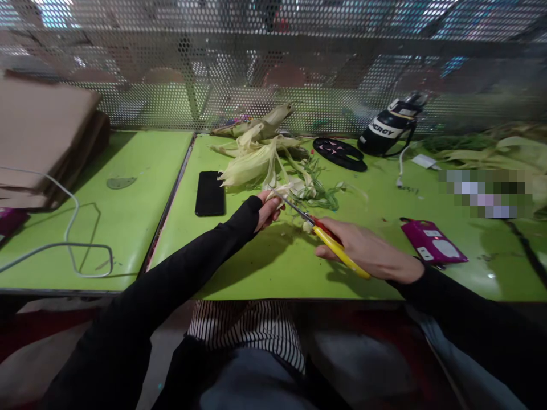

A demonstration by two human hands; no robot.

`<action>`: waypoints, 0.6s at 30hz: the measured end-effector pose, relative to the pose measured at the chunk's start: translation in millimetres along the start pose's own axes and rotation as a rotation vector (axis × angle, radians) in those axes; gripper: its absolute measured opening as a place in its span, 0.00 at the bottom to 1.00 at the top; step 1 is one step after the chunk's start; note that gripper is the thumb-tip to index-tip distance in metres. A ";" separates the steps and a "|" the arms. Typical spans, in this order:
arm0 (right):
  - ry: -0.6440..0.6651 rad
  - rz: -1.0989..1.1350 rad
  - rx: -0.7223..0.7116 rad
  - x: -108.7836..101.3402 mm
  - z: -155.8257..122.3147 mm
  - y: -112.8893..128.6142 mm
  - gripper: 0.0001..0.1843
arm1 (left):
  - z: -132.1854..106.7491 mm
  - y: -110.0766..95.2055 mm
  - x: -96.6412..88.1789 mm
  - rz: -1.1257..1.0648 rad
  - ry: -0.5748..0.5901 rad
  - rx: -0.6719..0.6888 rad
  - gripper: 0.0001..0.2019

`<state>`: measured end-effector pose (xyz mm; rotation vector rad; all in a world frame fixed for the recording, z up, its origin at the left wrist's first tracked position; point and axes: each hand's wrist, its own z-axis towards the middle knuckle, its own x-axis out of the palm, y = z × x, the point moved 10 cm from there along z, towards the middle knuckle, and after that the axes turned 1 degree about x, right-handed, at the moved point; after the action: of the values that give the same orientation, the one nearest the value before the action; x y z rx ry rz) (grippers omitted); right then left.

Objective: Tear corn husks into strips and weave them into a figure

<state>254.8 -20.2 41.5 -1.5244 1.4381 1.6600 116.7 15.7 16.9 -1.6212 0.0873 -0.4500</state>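
My left hand (267, 210), in a black sleeve, pinches a small pale piece of corn husk (282, 190). My right hand (367, 245) is wrapped round scissors (339, 254) with yellow and red handles. Their metal blades reach to the husk at my left fingertips; whether they are open or closed around it I cannot tell. Just beyond my hands lies a heap of corn husks (252, 163), mixed with thin green strands (327, 197). A black phone (210, 193) lies left of the heap.
Brown cardboard (43, 131) and a white cable (70, 219) lie at left. At right are a black bottle (387, 128), a black disc with cut-outs (339, 154), a purple power strip (433, 242) and more husks (482, 156). A perforated metal screen (239, 68) bounds the green table's back.
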 end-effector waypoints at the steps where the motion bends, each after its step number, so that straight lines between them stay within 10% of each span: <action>1: 0.013 -0.017 0.023 1.3 -0.7 -1.8 0.24 | 0.1 0.6 0.3 -0.006 0.008 -0.001 0.10; 18: 0.001 -0.177 0.144 1.8 -2.4 -17.5 0.26 | 5.0 6.3 8.9 -0.103 0.150 -0.146 0.08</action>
<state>270.4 -16.9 33.6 -1.5248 1.3501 1.4219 127.9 16.9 12.7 -1.7387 0.1531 -0.6569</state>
